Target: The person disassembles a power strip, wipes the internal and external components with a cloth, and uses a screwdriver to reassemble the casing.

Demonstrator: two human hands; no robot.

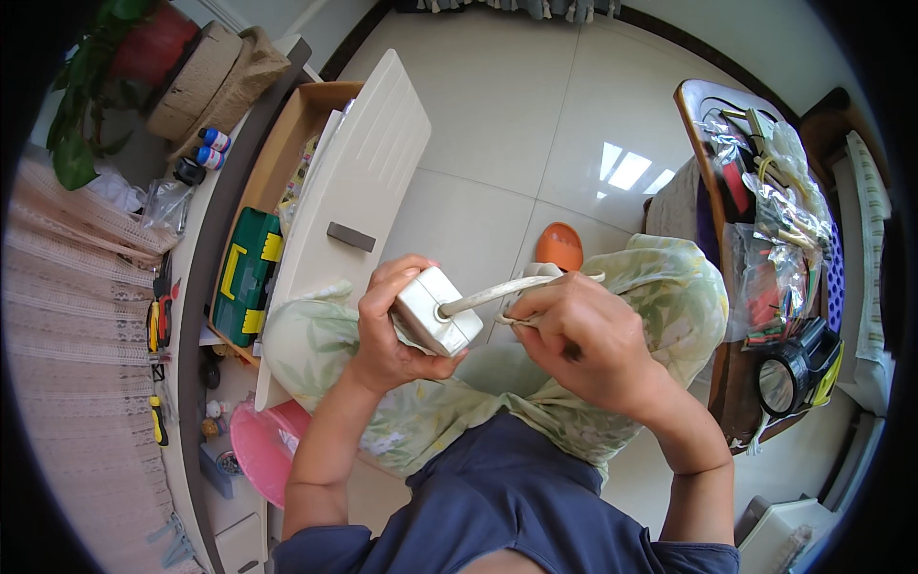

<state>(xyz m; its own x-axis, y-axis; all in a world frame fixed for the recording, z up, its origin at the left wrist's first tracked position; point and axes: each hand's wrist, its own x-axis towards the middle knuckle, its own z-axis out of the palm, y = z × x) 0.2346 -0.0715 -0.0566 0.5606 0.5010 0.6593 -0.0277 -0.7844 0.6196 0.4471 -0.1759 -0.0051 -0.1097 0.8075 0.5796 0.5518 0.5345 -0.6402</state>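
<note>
My left hand [379,330] is wrapped round a white power strip [432,308], with its cord end turned up toward me; its socket face does not show. A thick off-white cord [490,293] runs out of that end toward the right. My right hand [595,342] is closed on the cord's gathered loops, which stick out beyond its fingers. Both hands are above my lap, over the leaf-patterned trousers [421,421].
At left, an open drawer [346,182] holds a green toolbox [247,273]. A pink bin [268,450] stands below it. At right, a small table carries bagged parts [776,277] and a black flashlight [796,368]. An orange slipper [559,247] lies on the tiled floor.
</note>
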